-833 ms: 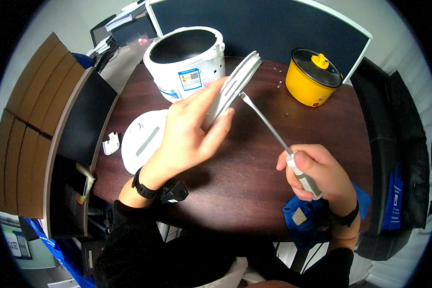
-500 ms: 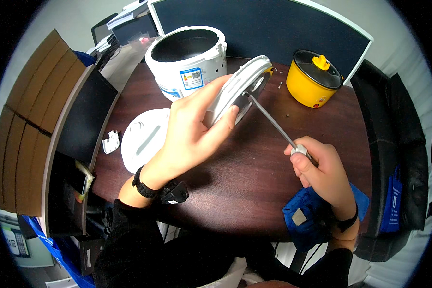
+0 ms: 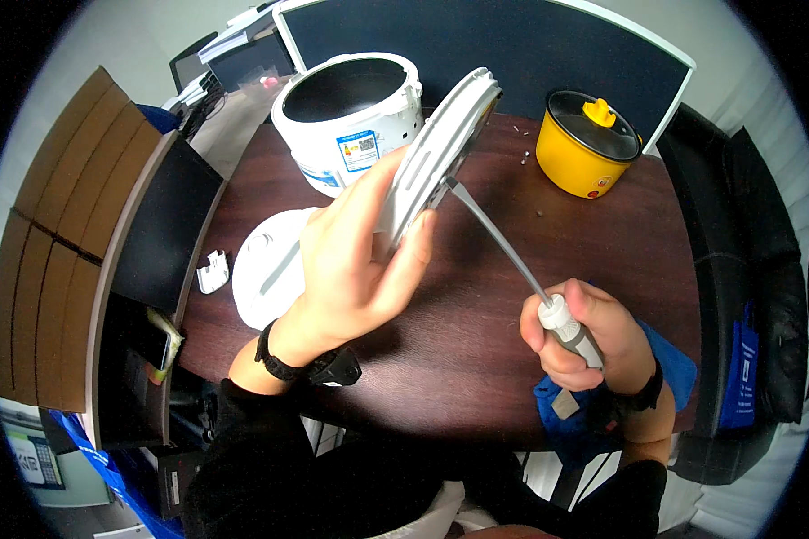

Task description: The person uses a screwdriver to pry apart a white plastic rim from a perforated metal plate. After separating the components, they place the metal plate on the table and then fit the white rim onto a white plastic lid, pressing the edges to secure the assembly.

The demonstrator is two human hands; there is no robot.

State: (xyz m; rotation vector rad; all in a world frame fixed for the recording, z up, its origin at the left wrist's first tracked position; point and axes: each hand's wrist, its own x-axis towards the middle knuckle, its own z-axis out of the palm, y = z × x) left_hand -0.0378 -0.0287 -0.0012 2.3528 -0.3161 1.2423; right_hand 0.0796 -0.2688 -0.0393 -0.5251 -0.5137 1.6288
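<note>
Right hand (image 3: 589, 337) has a closed fist round the screwdriver (image 3: 525, 271), shaft slanting up-left to the tilted round white part (image 3: 434, 153) pinched in the left hand (image 3: 355, 251).

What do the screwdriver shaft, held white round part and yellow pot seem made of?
Screwdriver shaft: probably steel, by its grey metallic sheen.
White round part: likely moulded plastic, satin, with ridges along its edge.
Yellow pot: smooth, evenly coloured, glossy; plastic or coated metal, can't tell.

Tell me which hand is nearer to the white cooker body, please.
Left. The left hand, holding a round white part, is in front of the white cooker body; the right hand, gripping a screwdriver, is farther off, to its lower right.
</note>
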